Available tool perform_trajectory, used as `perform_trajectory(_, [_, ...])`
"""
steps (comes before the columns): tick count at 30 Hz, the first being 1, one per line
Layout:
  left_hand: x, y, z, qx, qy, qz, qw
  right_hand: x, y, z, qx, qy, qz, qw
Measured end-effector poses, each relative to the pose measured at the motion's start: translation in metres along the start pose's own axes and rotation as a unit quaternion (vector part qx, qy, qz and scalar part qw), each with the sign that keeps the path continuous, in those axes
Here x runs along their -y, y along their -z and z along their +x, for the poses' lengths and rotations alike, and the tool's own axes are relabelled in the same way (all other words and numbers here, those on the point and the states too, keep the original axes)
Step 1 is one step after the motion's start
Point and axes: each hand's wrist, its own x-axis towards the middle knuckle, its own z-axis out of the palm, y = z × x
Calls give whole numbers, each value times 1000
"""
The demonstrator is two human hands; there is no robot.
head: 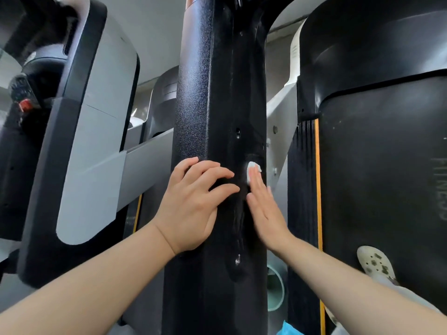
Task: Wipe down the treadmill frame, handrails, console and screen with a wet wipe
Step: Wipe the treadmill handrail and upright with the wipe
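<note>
A tall black upright post (205, 105) of the treadmill frame, pebbled in texture with small screw holes down its face, fills the middle. The left hand (193, 209) rests on the post, fingers loosely bent, its grip holding nothing. The right hand (264, 206) lies flat, fingers straight, pressing a small crumpled white wet wipe (252, 170) against the post's right edge (only its top shows past the fingertips). A glossy wet streak (238, 228) runs down the post between the hands. At right lies the matte black running belt (382, 165), edged by a thin orange stripe (318, 177).
</note>
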Motion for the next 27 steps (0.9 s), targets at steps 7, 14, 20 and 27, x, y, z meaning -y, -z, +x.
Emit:
perform_trajectory(7, [1,0,0,-3,-1,2,1000,-2,8,4,-61,-78,79,992])
perform_trajectory(14, [0,-1,-1,-20,-9,8,1000,2,21,-18,-133,-36,58,989])
perform_trajectory(20, [2,-5,-3,-52,-26,22,998,13,52,-22,-162,-80,69,981])
perform_trajectory(27, [-24,1,4,-77,-39,64,994,49,68,-50,-155,-97,141,973])
